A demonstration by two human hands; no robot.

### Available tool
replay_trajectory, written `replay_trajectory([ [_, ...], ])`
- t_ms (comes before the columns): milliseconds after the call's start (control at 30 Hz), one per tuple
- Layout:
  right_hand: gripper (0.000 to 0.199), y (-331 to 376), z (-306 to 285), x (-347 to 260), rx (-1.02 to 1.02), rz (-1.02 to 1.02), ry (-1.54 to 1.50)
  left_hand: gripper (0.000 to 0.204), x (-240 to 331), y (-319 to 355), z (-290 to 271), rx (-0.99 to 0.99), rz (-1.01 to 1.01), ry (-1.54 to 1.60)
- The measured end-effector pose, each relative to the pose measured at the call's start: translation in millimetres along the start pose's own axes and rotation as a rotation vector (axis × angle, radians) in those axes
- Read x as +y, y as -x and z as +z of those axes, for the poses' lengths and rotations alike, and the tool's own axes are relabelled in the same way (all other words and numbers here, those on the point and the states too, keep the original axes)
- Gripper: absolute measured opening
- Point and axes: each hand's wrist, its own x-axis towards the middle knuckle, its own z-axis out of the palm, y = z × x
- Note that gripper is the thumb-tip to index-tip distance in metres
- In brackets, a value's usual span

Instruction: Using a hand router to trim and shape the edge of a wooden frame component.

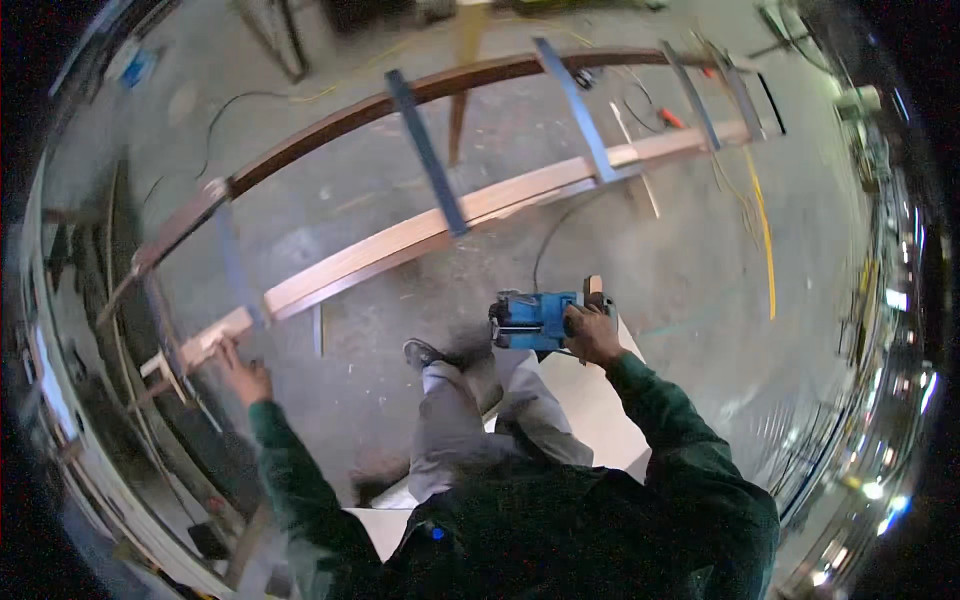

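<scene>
My right hand (pixel 592 334) grips the rear handle of a blue corded power tool (pixel 538 318) that looks like a belt sander. The tool is held above the floor in front of my legs, apart from the wood. My left hand (pixel 243 372) reaches out with its fingers extended, the tips touching the left end of a long pale wooden board (pixel 380 240). Several blue-grey bars (pixel 427 150) cross from this board to a dark brown rail (pixel 460 78) on the far side. The underside of the tool is hidden.
A pale flat panel (pixel 595 400) lies beside my right leg. Cables, a yellow strip (pixel 766 235) and a red-orange object (pixel 671 118) are on the grey concrete floor. Timber lengths (pixel 125 300) stand along the left side. Shelving and lights line the right edge.
</scene>
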Motion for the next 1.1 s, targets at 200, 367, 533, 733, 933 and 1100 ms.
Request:
replay_trajectory([
  [200, 0.028, 0, 78, 105, -0.252, 0.255, 0.168, 0.072, -5, -15, -16, -0.191, 0.051, -0.065],
  [367, 0.027, -9, 116, 167, -0.243, 0.193, 0.232, 0.065, -37, -30, -23, -0.328, 0.267, -0.093],
  [533, 0.023, -40, 119, 216, -0.34, 0.12, 0.305, 0.063, -94, -45, -40, -0.311, -0.36, 0.273],
  [733, 0.03, -83, 135, 276, -0.412, 0.143, 0.44, 0.039, -104, -40, -28, -0.229, -0.41, 0.125],
  [933, 0.032, -119, 201, 336, -0.564, 0.262, 0.387, 0.036, -105, -43, -18, -0.131, -0.393, 0.101],
  [1100, 0.022, -135, 264, 372, -0.245, -0.111, -0.814, 0.053, -88, -37, -23, -0.06, -0.369, 0.049],
])
